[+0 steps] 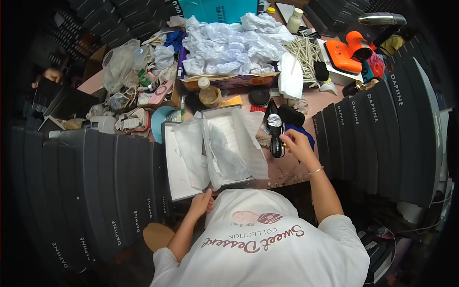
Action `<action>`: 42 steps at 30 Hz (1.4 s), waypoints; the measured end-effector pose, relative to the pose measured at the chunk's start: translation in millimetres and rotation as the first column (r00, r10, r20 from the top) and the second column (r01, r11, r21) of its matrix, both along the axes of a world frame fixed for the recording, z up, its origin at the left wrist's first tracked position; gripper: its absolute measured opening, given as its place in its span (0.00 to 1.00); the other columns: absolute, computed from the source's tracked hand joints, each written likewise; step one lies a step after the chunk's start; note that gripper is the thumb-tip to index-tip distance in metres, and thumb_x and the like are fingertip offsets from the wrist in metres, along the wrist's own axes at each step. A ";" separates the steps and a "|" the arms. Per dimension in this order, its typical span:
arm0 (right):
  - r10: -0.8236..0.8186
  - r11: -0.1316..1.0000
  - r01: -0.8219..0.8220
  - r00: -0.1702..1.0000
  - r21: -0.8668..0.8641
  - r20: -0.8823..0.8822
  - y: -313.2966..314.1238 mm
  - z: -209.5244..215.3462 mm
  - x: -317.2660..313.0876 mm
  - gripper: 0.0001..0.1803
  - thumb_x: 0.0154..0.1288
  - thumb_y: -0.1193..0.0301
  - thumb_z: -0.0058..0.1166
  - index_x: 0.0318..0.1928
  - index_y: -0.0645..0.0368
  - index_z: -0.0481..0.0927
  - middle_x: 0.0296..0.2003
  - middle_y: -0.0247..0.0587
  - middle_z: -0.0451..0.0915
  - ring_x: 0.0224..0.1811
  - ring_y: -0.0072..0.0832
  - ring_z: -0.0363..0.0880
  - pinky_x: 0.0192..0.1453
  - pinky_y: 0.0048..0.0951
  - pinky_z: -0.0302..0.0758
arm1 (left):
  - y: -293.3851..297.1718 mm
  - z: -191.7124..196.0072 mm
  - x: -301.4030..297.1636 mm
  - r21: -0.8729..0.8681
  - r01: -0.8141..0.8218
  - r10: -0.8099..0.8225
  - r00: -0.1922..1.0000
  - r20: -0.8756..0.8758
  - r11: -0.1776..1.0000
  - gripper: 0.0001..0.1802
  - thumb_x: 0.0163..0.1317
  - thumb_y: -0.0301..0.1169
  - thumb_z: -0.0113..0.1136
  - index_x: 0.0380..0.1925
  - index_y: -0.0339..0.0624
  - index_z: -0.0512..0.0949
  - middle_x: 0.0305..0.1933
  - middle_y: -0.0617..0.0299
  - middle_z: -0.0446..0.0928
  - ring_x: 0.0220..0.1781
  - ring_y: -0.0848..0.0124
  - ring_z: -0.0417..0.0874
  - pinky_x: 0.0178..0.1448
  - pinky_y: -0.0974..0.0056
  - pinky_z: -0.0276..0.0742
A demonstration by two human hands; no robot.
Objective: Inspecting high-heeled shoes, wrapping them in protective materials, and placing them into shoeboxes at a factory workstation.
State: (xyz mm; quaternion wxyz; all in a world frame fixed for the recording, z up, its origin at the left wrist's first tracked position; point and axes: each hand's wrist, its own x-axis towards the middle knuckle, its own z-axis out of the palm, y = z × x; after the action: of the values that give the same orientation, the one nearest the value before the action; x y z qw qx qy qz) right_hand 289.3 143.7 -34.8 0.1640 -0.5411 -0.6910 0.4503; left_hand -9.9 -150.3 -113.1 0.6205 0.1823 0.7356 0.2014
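Note:
An open shoe box (pixel 180 184) lies in front of me, its two halves side by side. White tissue paper (pixel 191 153) covers wrapped contents, and a white foam sheet (pixel 253 143) hangs over the right side. Right of the box is a black shoe (pixel 276 138) with a pointed toe facing away and a silvery patch in its middle. My right hand (pixel 297 144) is closed in a pinch at the shoe's right edge near the heel. At the box's front edge, my left hand (pixel 202 204) is closed with curled fingers; whatever it holds is hidden.
Stacked dark shoe boxes (pixel 119 182) wall in the left, and more boxes (pixel 377 129) the right. Behind lie a carton of crumpled white paper (pixel 229 48), a jar (pixel 209 93), white sticks (pixel 306 60) and an orange device (pixel 346 52). Clutter (pixel 138 91) fills the back left.

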 end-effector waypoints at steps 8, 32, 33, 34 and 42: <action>0.258 0.937 -0.305 0.932 0.170 0.253 -50.6 -61.1 -69.4 0.28 0.58 0.51 0.59 0.26 0.71 0.75 0.27 0.62 0.78 0.31 0.57 0.78 0.37 0.45 0.75 | 24.0 -43.0 40.0 0.037 -0.735 0.675 0.640 0.367 0.677 0.17 0.68 0.42 0.51 0.26 0.42 0.72 0.23 0.62 0.72 0.19 0.75 0.68 0.22 0.71 0.62; 0.252 0.933 -0.264 0.964 0.244 0.079 -86.0 -78.1 -131.3 0.37 0.54 0.65 0.64 0.59 0.71 0.64 0.48 0.66 0.68 0.50 0.54 0.71 0.55 0.44 0.71 | 96.6 56.2 22.9 0.736 0.400 0.158 0.814 -0.560 0.547 0.19 0.69 0.39 0.48 0.53 0.38 0.74 0.53 0.47 0.75 0.55 0.55 0.75 0.59 0.52 0.66; 0.265 0.933 -0.288 0.956 0.216 0.129 -92.7 -88.2 -132.5 0.38 0.54 0.65 0.64 0.61 0.71 0.62 0.49 0.67 0.67 0.51 0.56 0.70 0.56 0.44 0.70 | 104.5 72.9 26.5 0.663 0.610 0.156 0.674 -0.722 0.435 0.17 0.69 0.36 0.49 0.48 0.34 0.76 0.52 0.43 0.75 0.53 0.53 0.76 0.56 0.55 0.69; 0.281 0.931 -0.312 0.944 0.191 0.170 -98.0 -97.7 -133.7 0.40 0.54 0.66 0.64 0.62 0.72 0.60 0.50 0.68 0.66 0.52 0.57 0.69 0.57 0.44 0.70 | 102.9 68.1 26.3 0.715 0.406 0.169 0.793 -0.585 0.569 0.17 0.69 0.36 0.49 0.48 0.33 0.76 0.52 0.43 0.75 0.53 0.54 0.76 0.56 0.57 0.69; 0.140 0.974 -0.101 0.973 0.204 -0.182 -90.6 -128.9 -130.9 0.23 0.56 0.75 0.53 0.52 0.69 0.67 0.45 0.62 0.69 0.47 0.56 0.68 0.52 0.46 0.67 | 77.8 44.4 4.5 0.741 -0.244 0.478 0.870 -0.118 0.626 0.21 0.71 0.33 0.45 0.55 0.25 0.67 0.55 0.49 0.73 0.55 0.62 0.73 0.61 0.62 0.66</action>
State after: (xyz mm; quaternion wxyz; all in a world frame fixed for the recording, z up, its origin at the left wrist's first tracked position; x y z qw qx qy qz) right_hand 158.4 53.1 -163.7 0.2549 -0.4328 -0.7439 0.4408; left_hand -5.4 -72.5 -68.7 0.3279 0.2805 0.7089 0.5579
